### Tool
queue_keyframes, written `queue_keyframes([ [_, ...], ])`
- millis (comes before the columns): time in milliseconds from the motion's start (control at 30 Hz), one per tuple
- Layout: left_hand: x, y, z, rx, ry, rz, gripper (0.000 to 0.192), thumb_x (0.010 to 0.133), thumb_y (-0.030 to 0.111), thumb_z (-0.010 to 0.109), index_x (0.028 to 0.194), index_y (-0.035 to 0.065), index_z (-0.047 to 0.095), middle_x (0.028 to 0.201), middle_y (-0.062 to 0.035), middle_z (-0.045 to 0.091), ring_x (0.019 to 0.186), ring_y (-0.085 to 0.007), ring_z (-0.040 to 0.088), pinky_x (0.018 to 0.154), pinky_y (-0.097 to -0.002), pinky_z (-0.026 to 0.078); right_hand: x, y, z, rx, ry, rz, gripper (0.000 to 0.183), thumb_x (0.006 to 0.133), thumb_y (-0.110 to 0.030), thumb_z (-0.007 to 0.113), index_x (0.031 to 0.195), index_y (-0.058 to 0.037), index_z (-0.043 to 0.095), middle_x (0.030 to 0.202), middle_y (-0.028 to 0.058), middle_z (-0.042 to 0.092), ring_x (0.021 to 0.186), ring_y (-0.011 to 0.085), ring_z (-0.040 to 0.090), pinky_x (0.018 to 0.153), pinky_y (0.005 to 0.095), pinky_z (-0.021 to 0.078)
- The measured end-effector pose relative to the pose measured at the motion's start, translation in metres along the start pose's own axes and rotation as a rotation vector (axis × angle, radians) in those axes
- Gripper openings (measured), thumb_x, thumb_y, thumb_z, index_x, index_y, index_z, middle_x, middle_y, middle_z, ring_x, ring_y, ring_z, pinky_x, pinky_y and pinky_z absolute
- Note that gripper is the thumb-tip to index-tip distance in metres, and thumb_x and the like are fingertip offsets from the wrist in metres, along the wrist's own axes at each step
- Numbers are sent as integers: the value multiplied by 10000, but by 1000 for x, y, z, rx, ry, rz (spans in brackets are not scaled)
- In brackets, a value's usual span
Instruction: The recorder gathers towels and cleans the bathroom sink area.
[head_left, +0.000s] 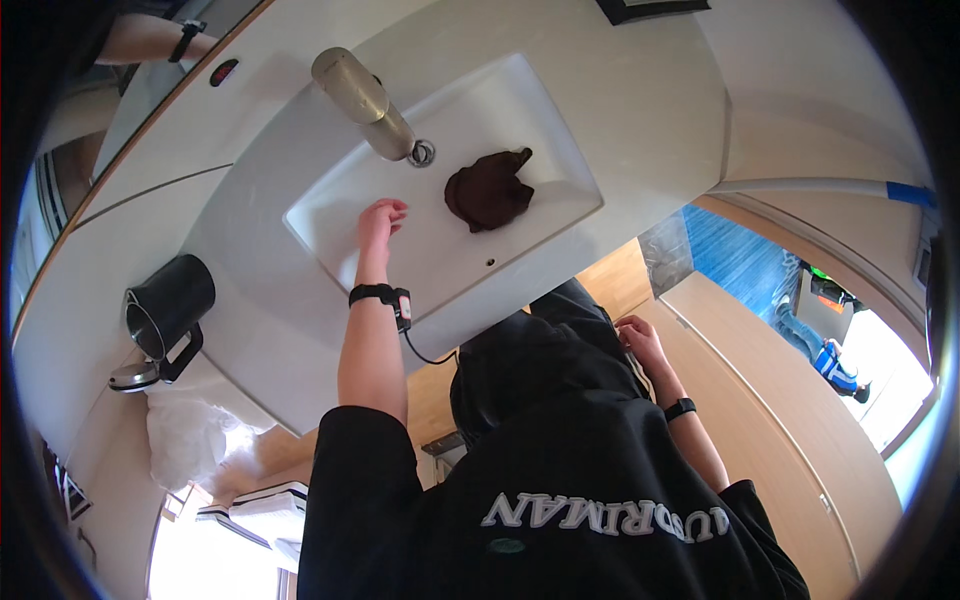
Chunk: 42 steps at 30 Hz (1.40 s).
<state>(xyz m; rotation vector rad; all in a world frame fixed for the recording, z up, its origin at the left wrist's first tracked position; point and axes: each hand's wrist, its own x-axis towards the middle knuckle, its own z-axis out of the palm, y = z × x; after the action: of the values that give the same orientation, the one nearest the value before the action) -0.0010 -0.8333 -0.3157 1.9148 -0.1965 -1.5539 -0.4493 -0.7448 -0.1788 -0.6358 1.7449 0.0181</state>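
Observation:
In the head view my left hand (381, 223) hangs over the left part of a white washbasin (322, 217), fingers loosely bent and nothing in them. A crumpled dark brown cloth (489, 191) lies in the basin, to the right of that hand and apart from it. The beige-metal faucet (364, 105) reaches over the basin's far side, near the round drain (421, 153). At the side of my black trousers (525, 360) is my right hand (641, 339); its fingertips are partly hidden, so its grip is unclear.
A black electric kettle (176, 300) with its lid open stands on the counter's left. Below it hangs a white plastic bag (184, 431). A mirror (142, 97) lines the upper left. Past a doorway on the right, a person in a blue vest (834, 367) is visible.

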Motion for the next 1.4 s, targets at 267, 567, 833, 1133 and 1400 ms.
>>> queue_keyframes([
  [267, -29, 14, 13, -762, -733, 129, 75, 645, 77, 521, 592, 89, 469, 874, -65, 515, 823, -180, 432, 708, -303, 324, -7, 0, 4, 45, 20, 29, 162, 796, -96, 477, 882, -3, 576, 619, 9, 518, 567, 90, 488, 510, 215, 395],
  [567, -52, 25, 20, -840, -920, 210, 196, 649, 144, 585, 565, 104, 412, 750, -39, 424, 776, -189, 368, 675, -292, 300, -4, 0, 3, 26, 11, 14, 150, 789, -87, 483, 878, -1, 569, 610, 3, 506, 554, 86, 471, 501, 211, 384],
  [833, -7, -22, 20, 661, 270, 288, 197, 694, 65, 508, 863, 63, 610, 956, -109, 586, 905, -214, 559, 774, -335, 431, -1, 2, 2, 29, -18, -13, 151, 793, -101, 491, 875, -4, 573, 626, 6, 508, 547, 87, 473, 498, 211, 387],
  [1133, -34, 28, 16, 30, 192, 504, 160, 788, 118, 497, 879, 45, 606, 788, -34, 620, 720, -123, 576, 609, -233, 426, -1, -1, -3, 61, -12, -15, 154, 805, -90, 470, 883, -1, 569, 597, 5, 500, 537, 84, 466, 483, 214, 375],
  [1400, -126, 176, 13, -196, -40, 573, 243, 827, 235, 449, 901, 50, 587, 779, -71, 613, 662, -118, 554, 582, -214, 378, 4, -5, -2, 41, -29, -10, 162, 806, -106, 470, 890, -12, 572, 615, -4, 504, 555, 79, 472, 506, 208, 386],
])
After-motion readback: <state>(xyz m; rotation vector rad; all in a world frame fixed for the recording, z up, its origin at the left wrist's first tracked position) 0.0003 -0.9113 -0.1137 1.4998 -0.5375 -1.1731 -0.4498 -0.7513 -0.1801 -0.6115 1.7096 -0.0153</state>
